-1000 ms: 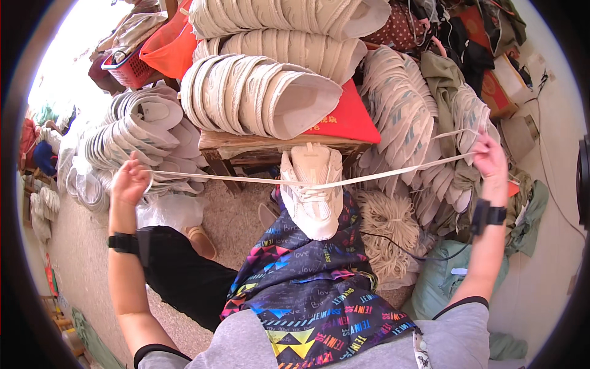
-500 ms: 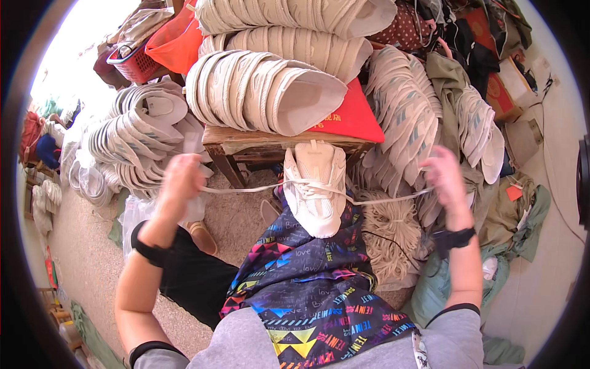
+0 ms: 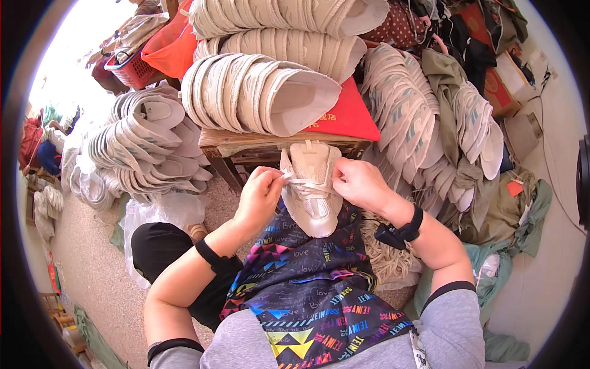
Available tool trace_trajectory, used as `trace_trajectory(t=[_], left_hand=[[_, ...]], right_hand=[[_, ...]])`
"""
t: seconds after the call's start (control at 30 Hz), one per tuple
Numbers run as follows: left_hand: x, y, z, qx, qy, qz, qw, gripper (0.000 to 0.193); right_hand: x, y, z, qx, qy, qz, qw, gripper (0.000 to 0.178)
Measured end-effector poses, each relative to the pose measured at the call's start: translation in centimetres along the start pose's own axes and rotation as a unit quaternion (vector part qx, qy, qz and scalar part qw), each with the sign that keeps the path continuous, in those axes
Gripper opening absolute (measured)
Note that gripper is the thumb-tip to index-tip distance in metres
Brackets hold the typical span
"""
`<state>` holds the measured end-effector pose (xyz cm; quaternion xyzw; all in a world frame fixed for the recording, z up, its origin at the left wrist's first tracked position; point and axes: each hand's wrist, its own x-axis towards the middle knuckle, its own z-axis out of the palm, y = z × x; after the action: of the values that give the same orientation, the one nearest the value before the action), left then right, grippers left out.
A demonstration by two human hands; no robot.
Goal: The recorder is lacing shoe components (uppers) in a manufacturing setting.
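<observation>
shoe (image 3: pixel 313 206) (one) between two hands (image 3: pixel 259 195) (image 3: pixel 362 183)

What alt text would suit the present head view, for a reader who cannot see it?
A cream shoe lies over a patterned apron, toe towards the wearer; the left-hand grip holds a white lace and the right-hand grip is at the shoe's right edge. Behind, nested shoe uppers are piled on a wooden table, more stacks at both sides.

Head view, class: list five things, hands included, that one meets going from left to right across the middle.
Clear plastic bag, left hand, pale shoe, right hand, green cloth.
</observation>
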<state>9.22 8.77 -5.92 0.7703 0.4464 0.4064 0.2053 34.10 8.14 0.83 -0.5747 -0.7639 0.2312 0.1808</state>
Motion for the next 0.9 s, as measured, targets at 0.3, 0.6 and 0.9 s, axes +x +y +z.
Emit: trace_trajectory(t=[0.3, 0.6, 0.9], left_hand=[[0.5, 1.8, 0.1, -0.240, -0.105, -0.267, 0.927, 0.023], [0.0, 1.2, 0.3, -0.206, -0.161, -0.325, 0.909, 0.024], [2.8, 0.6, 0.3, -0.358, -0.221, -0.385, 0.821, 0.026]], right_hand=[[1.6, -2.0, 0.3, -0.306, -0.040, -0.163, 0.937, 0.005], [3.1, -1.9, -2.4, -0.351, -0.155, -0.292, 0.876, 0.008], [3.7, 0.3, -3.0, -0.207, -0.094, -0.337, 0.914, 0.017]])
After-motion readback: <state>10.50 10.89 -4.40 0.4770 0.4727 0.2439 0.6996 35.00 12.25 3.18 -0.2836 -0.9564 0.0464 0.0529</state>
